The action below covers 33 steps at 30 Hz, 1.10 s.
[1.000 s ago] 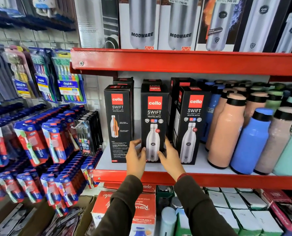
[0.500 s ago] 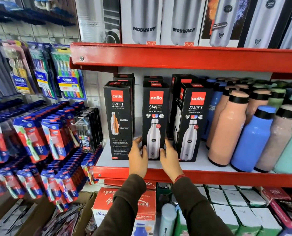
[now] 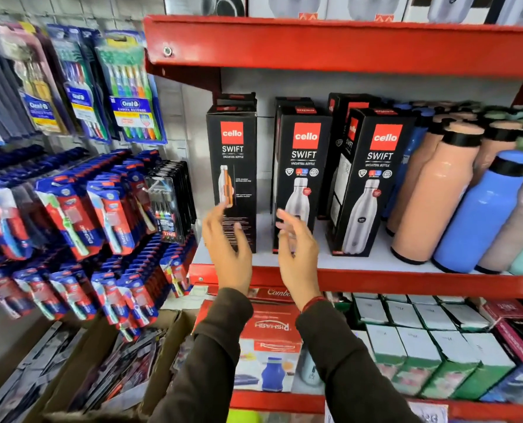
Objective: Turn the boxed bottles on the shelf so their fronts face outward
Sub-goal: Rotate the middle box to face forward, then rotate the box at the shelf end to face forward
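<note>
Two open hands: left hand [image 3: 228, 242], right hand [image 3: 298, 248]; loose bottles [image 3: 431, 190] beside boxes [image 3: 303, 178].

Three black boxed bottles [image 3: 303, 178] stand upright on the red shelf [image 3: 376, 282].

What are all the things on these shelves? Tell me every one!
cello boxes: three in front, more behind, black, middle shelf, left part.
loose bottles: several, peach, blue, pink, green, middle shelf, right part.
shelves: red, stacked.
toothbrush packs: many, mixed colours, hung on left wall.
red box: one, lower shelf.
green and white boxes: many, lower shelf, right.
left hand: open, before the leftmost box.
right hand: open, before the middle box.
</note>
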### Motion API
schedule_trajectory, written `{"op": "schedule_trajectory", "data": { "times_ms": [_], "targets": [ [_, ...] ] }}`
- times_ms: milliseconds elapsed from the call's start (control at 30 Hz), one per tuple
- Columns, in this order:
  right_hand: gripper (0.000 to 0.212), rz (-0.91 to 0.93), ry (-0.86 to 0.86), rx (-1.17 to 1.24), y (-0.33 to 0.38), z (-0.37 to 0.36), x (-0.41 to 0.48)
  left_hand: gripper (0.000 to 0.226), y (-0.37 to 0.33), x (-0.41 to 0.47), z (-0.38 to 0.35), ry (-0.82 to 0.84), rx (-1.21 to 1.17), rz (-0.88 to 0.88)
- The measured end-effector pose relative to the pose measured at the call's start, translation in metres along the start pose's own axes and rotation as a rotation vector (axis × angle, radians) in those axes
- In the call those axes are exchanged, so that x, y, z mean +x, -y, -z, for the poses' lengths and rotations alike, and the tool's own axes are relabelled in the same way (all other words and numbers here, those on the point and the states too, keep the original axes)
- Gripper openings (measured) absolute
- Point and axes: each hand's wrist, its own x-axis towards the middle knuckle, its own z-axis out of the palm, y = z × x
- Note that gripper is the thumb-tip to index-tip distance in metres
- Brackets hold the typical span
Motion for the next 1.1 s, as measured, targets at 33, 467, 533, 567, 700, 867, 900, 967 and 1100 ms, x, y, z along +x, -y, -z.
{"op": "schedule_trajectory", "data": {
  "times_ms": [33,467,533,567,700,867,900,967,1100],
  "targets": [
    [0.046,-0.035,0.071,0.028,0.002,-0.009,0.002,0.044,0.006,0.004,0.004,-0.020,0.003,0.017],
    [0.063,-0.253,0.182,-0.031,-0.003,-0.075,0.026,0.036,0.051,0.048,0.030,0.333,-0.163,0.410],
    [0.064,-0.222,0.166,-0.041,-0.005,-0.078,0.025,0.037,0.055,0.049,0.034,0.325,-0.244,0.429],
    [0.068,-0.213,0.158,-0.045,-0.005,-0.079,0.025,0.039,0.057,0.049,0.036,0.318,-0.271,0.428],
    [0.077,-0.194,0.096,-0.057,0.000,-0.082,0.028,0.039,0.053,0.051,0.044,0.257,-0.290,0.407],
    [0.076,-0.159,0.031,-0.083,0.010,-0.085,0.032,0.035,0.049,0.053,0.048,0.202,-0.315,0.423],
    [0.077,-0.162,0.025,-0.092,0.011,-0.085,0.033,0.034,0.048,0.053,0.049,0.187,-0.324,0.434],
    [0.080,-0.181,0.023,-0.114,0.014,-0.085,0.034,0.032,0.048,0.053,0.051,0.174,-0.329,0.443],
    [0.083,-0.187,0.043,-0.110,0.015,-0.083,0.040,0.028,0.055,0.062,0.053,0.261,-0.166,0.299]
  ]
}}
